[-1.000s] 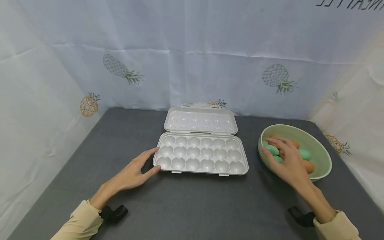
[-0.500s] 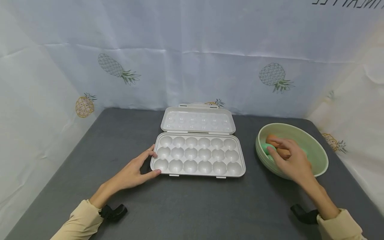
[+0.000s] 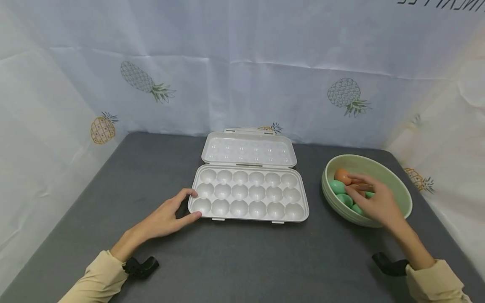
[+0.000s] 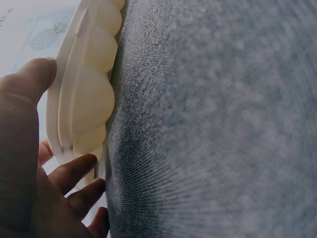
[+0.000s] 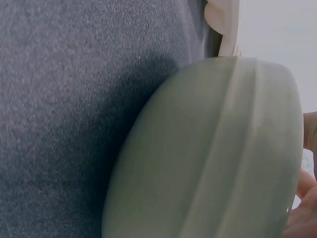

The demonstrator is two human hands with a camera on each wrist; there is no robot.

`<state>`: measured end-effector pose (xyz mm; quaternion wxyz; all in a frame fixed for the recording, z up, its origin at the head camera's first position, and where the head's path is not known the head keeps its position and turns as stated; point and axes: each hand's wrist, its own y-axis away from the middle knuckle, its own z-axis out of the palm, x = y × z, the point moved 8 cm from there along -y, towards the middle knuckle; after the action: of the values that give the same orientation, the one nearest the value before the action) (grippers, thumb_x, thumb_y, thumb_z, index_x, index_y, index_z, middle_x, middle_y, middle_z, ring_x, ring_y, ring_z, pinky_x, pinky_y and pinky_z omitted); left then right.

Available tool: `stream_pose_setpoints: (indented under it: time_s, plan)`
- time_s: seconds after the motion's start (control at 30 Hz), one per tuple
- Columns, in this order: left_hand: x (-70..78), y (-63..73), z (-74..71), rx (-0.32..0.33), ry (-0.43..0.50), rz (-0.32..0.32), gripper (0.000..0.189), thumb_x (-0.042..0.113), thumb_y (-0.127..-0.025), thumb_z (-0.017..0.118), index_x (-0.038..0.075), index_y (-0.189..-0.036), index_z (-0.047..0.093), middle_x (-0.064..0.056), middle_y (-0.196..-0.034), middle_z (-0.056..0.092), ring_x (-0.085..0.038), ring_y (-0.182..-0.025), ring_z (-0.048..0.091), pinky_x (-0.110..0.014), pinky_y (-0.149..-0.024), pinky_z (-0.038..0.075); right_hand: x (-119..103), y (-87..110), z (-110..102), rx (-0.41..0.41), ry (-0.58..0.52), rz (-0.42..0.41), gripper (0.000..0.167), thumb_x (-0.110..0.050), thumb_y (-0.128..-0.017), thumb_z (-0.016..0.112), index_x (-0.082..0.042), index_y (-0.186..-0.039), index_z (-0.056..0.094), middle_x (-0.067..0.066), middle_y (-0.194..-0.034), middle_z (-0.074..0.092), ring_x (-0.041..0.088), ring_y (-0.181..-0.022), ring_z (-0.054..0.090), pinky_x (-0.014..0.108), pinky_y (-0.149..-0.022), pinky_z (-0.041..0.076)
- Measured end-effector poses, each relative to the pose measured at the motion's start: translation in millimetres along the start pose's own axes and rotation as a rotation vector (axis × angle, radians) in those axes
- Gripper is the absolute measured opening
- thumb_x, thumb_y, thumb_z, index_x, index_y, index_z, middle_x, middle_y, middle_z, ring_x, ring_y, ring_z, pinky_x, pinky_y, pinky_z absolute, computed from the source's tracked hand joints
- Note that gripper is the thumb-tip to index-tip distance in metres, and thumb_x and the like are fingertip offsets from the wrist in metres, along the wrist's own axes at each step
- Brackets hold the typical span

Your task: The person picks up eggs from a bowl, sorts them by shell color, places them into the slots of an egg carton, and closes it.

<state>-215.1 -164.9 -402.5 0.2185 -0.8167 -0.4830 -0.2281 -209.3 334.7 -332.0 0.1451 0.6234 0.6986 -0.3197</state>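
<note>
A white plastic egg box (image 3: 248, 217) lies with its lid laid back on the dark table, its round hollows holding nothing. My left hand (image 3: 163, 219) grips its left end, thumb at the front corner and index finger over the side rim; in the left wrist view the thumb presses the rim of the egg box (image 4: 64, 99). My right hand (image 3: 379, 202) reaches into a pale green bowl (image 3: 395, 185), fingers spread over the eggs. Among these are an orange egg (image 3: 342, 176) and a green egg (image 3: 337, 187). The bowl's wall (image 5: 198, 148) hides most of this hand in the right wrist view.
The opened lid (image 3: 249, 151) points toward the back curtain (image 3: 246, 97), which is printed with pineapples. Dark table surface (image 3: 235, 261) lies in front of the egg box. The bowl stands near the table's right edge.
The right hand has shifted slightly right inside the bowl, and more green eggs show now. The left index finger has bent over the egg box's rim.
</note>
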Motion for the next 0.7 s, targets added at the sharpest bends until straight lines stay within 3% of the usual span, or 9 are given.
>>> stream_pose_setpoints:
  time_s: [0.2, 0.3, 0.43, 0.7]
  plan:
    - [-1.9, 0.9, -1.3, -0.019, 0.021, -0.021, 0.047, 0.043, -0.097, 0.069, 0.02, -0.133, 0.049, -0.006, -0.134, 0.064, -0.028, -0.128, 0.06, -0.054, -0.104, 0.046, 0.6, -3.3, -0.2, -0.054, 0.014, 0.016, 0.042, -0.023, -0.097, 0.07, -0.004, -0.134, 0.064, -0.032, -0.096, 0.063, -0.025, -0.087, 0.05, 0.014, -0.07, 0.048]
    - [-2.8, 1.5, -1.1, -0.03, 0.033, -0.022, 0.048, 0.042, -0.098, 0.068, 0.019, -0.135, 0.048, -0.008, -0.136, 0.062, -0.031, -0.132, 0.058, -0.056, -0.105, 0.046, 0.1, -3.9, 0.6, -0.078, 0.023, 0.016, 0.041, -0.023, -0.098, 0.07, -0.005, -0.135, 0.063, -0.006, -0.106, 0.075, -0.026, -0.089, 0.049, 0.014, -0.071, 0.048]
    - [-2.7, 1.2, -0.6, -0.039, 0.044, -0.013, 0.048, 0.042, -0.099, 0.067, 0.018, -0.136, 0.047, -0.009, -0.138, 0.062, -0.032, -0.133, 0.058, -0.056, -0.105, 0.046, -1.5, -4.1, 1.3, -0.091, 0.042, 0.004, 0.04, -0.022, -0.098, 0.07, -0.005, -0.135, 0.063, 0.024, -0.12, 0.071, -0.027, -0.09, 0.047, 0.015, -0.072, 0.048]
    - [-2.2, 1.2, 2.1, -0.054, 0.062, -0.006, 0.049, 0.042, -0.099, 0.066, 0.018, -0.137, 0.046, -0.009, -0.14, 0.061, -0.035, -0.136, 0.056, -0.058, -0.106, 0.045, -5.8, -5.0, 5.8, -0.12, 0.044, 0.001, 0.044, -0.023, -0.096, 0.073, -0.005, -0.135, 0.064, 0.026, -0.121, 0.07, -0.022, -0.091, 0.051, 0.022, -0.07, 0.05]
